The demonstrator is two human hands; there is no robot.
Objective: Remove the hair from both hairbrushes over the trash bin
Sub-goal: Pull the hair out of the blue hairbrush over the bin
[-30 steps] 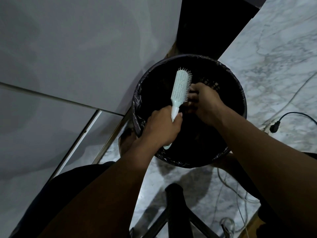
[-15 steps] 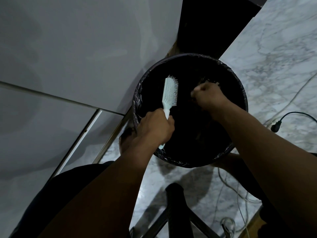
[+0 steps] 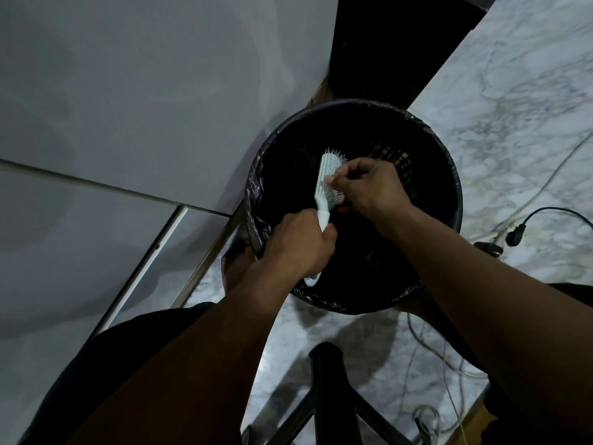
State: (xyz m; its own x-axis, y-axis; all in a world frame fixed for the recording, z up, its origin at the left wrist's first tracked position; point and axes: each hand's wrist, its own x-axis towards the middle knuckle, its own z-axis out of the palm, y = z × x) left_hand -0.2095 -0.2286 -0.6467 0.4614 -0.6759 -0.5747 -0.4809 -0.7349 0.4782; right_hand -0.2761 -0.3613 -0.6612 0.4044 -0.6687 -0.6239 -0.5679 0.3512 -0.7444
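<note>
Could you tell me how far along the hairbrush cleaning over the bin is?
Done: nothing can be confirmed; the bin is too dark inside to show dropped hair. In hand: the left hand grips the handle of a pale brush over the bin while the right hand pinches at its bristles. Left: finishing this brush, then the second one, which is not in view.

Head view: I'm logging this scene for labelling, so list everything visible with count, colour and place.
hairbrush: one, pale mint, held over the bin
trash bin: one, black with dark liner, centre on the floor
floor: white-grey marble, right and bottom
wall panels: grey, left
plug and cable: one, black, right of the bin
stand: black, bottom centre
left hand: grip on the brush handle
right hand: fingers at the bristles
</note>
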